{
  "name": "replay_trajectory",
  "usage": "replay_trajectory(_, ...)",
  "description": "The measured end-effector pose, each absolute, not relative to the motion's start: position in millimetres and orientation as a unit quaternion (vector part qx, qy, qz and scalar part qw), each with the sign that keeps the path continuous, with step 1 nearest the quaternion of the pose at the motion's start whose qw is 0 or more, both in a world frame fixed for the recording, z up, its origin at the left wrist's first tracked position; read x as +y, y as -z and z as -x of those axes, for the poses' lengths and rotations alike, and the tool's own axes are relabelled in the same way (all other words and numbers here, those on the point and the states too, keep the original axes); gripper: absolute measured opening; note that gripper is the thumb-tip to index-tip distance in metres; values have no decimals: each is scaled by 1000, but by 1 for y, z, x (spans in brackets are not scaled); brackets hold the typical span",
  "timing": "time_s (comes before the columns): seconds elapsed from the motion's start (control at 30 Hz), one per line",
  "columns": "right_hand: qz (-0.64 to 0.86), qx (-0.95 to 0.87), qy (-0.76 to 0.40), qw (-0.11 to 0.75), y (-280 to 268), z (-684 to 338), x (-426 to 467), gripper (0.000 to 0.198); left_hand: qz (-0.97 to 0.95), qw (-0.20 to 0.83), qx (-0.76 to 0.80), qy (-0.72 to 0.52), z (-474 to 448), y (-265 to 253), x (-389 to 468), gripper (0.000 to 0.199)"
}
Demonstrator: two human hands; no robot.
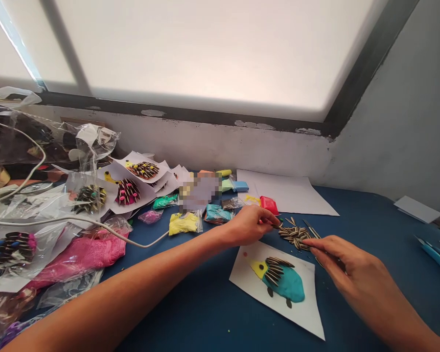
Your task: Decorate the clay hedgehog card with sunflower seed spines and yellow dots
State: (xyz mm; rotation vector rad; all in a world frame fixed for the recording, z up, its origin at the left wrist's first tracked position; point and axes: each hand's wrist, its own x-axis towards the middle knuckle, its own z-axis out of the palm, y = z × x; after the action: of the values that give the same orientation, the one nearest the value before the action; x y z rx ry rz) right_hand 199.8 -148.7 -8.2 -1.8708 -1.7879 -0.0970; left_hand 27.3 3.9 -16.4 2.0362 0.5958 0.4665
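Note:
A pile of striped sunflower seeds (295, 235) lies on the blue table between my two hands. My left hand (251, 225) reaches to the pile's left side, its fingers pinched on what looks like a seed. From the right, my right hand (346, 261) has thumb and forefinger together on a seed at the pile's edge. Below them is a white paper card (274, 305) with a flat clay hedgehog (291, 283): turquoise body, yellow head, dark eye and feet. Rows of sunflower seeds stick into the body behind the head. A thin metal tool (311, 229) lies behind the pile.
Packets of coloured clay (183, 223) and a white sheet (289, 193) lie toward the wall. Finished hedgehog cards (127, 190), plastic bags and a white cable (95, 223) crowd the left. Folded paper (418, 209) and a blue pen-like object (436, 255) sit at right.

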Motion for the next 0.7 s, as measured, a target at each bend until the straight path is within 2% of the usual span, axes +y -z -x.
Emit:
replay_trajectory(0.1,700,-657,20,278,9,-199,-149,38,-856,427,233,-176,-27,18,3,46)
replay_trajectory(0.2,708,-644,-10,290,7,-193,-151,35,-887,375,217,-162,-26,16,3,37)
replay_trajectory(0.3,700,-650,-42,294,3,-185,-155,33,-892,388,189,-132,-23,10,5,28)
replay_trajectory(0.4,678,-667,-66,301,-1,-177,-163,28,-899,411,140,-63,-17,2,10,35)
replay_trajectory(0.5,654,-692,-83,294,-1,-169,-172,21,-915,390,99,18,-12,-5,13,45)
replay_trajectory(0.7,620,-731,-66,278,10,-152,-180,17,-934,345,43,76,-8,-9,16,45)
